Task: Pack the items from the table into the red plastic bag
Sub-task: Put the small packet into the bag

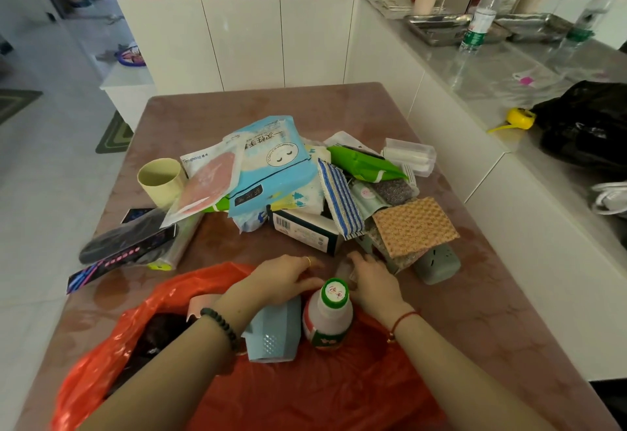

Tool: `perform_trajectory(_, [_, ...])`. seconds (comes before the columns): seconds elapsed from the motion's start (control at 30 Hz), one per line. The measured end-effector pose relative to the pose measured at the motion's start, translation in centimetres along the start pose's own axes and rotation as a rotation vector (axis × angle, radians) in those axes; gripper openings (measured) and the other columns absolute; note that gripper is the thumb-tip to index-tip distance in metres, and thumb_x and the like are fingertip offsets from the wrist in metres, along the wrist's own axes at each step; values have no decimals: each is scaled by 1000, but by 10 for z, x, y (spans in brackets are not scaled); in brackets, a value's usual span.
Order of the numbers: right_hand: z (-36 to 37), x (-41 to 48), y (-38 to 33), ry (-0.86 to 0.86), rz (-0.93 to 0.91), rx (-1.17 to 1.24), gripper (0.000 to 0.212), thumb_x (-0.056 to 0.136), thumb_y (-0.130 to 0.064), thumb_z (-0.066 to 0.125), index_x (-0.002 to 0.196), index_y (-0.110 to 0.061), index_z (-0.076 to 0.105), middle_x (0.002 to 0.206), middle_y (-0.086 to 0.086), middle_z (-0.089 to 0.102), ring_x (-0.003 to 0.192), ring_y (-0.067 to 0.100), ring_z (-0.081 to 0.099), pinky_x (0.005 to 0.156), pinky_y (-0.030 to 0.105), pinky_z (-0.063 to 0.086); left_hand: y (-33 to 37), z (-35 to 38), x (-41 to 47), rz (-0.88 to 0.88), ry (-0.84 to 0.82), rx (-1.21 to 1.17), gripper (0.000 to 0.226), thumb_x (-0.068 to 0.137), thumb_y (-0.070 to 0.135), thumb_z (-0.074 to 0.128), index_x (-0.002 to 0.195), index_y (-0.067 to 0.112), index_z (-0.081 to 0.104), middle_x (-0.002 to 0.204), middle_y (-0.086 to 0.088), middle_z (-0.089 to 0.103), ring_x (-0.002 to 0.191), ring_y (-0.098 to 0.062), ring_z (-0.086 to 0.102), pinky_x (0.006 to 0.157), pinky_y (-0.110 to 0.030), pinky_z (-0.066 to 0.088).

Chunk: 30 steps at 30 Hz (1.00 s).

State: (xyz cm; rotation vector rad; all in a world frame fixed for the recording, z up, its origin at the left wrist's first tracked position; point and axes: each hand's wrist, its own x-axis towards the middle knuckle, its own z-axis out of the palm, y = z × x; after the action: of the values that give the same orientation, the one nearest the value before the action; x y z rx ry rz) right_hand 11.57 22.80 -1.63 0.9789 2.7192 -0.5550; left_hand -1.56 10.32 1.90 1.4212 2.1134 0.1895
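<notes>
Head view: your left hand [285,278] and right hand [375,279] rest with fingers loosely spread, gripping nothing, at twelve o'clock of the red plastic bag [305,390] on the desk [492,312].

A reddish-brown table [356,108] with a glossy top carries everything. Near its middle lies a loose heap: a blue pack [271,166] on top, a white box [305,232], a striped cloth [339,200], a tan sponge [415,225]. A pale cup [161,181] stands upright left of the heap, with dark packets [129,244] in front of it. A red bag [305,390] spreads over the near edge.
</notes>
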Motion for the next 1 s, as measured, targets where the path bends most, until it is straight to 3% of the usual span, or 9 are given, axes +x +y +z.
perform_trajectory(0.13, [-6, -26, -1, 406, -77, 221, 59, 78, -38, 67, 130, -21, 42, 124, 3, 49, 118, 22, 45, 85, 35, 48, -7, 1, -9, 60, 94, -55, 51, 88, 36, 55, 135, 27, 40, 130, 0, 58, 115, -16, 56, 96, -34, 45])
perform_trajectory(0.23, [-25, -55, -4, 647, -51, 681, 59, 77, -31, 71, 129, -19, 47, 119, -7, 52, 109, 6, 49, 89, 18, 43, -8, 1, -12, 63, 141, 123, 42, 89, 32, 53, 129, 27, 48, 129, 2, 58, 116, -18, 54, 95, -35, 44])
perform_trajectory(0.33, [-31, -85, -4, 553, 23, 1183, 30, 80, -21, 68, 109, -25, 61, 103, -11, 65, 91, -4, 62, 76, 8, 48, -5, 3, -12, 8, 291, 47, 27, 91, 26, 48, 116, 25, 60, 118, 1, 65, 108, -19, 57, 89, -36, 48])
perform_trajectory(0.4, [-14, -99, -5, 336, 99, 1366, 17, 78, -30, 70, 94, -25, 67, 92, -3, 70, 83, 6, 65, 72, 20, 52, -2, 5, -11, -43, 415, -147, 24, 90, 24, 50, 109, 21, 65, 111, -2, 67, 102, -19, 60, 87, -37, 49])
perform_trajectory(0.47, [8, -108, -5, 190, 200, 1322, 37, 70, -43, 74, 96, -17, 69, 88, 0, 70, 83, 15, 64, 74, 32, 52, 1, 4, -10, -56, 482, -279, 22, 88, 23, 54, 104, 16, 68, 108, -5, 69, 98, -20, 62, 87, -37, 50])
perform_trajectory(0.6, [27, -111, -5, 203, 288, 1085, 28, 86, -27, 61, 112, -21, 56, 90, -15, 60, 86, 6, 59, 80, 22, 48, 8, 1, -14, -7, 462, -355, 22, 88, 19, 56, 104, 16, 69, 112, -3, 68, 105, -17, 61, 94, -37, 48])
perform_trajectory(0.77, [41, -105, 1, 193, 266, 655, 52, 85, -13, 60, 134, -11, 43, 131, 10, 50, 123, 25, 48, 103, 28, 34, 11, 1, -18, 3, 451, -366, 21, 87, 17, 57, 104, 17, 70, 112, 0, 69, 106, -14, 60, 96, -29, 45])
perform_trajectory(0.87, [21, -109, 4, 386, 227, 629, 28, 84, -6, 60, 110, -11, 67, 111, 4, 67, 107, 18, 60, 87, 17, 39, 10, 0, -20, 25, 455, -400, 21, 87, 22, 57, 104, 20, 69, 107, 6, 69, 104, -10, 60, 95, -28, 45])
perform_trajectory(1.0, [-30, -93, 6, 674, 164, 857, 18, 82, -8, 64, 93, -23, 67, 91, -3, 69, 89, 12, 65, 84, 29, 52, 15, -10, -16, 2, 464, -654, 25, 89, 29, 54, 111, 22, 64, 104, 6, 68, 96, -7, 61, 81, -18, 47])
